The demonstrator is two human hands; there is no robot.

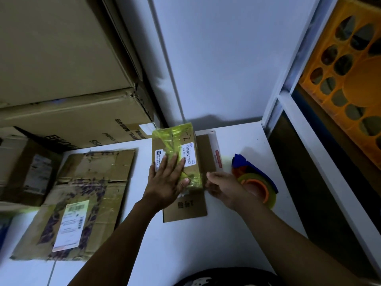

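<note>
Brown parcel (173, 139), yellow-taped, 2 white labels (189, 154), beneath left hand's (165, 182) flat, spread fingers; right hand's (221, 187) fingers curled beside it, pinch unclear.

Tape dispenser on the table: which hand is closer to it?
Right. The right hand sits just left of the tape dispenser; the left hand lies flat on the taped box, farther left.

Parcel (173, 141) on a cardboard sheet (185, 209), tape dispenser (262, 182) to its right, flattened box (92, 182) to its left.
</note>
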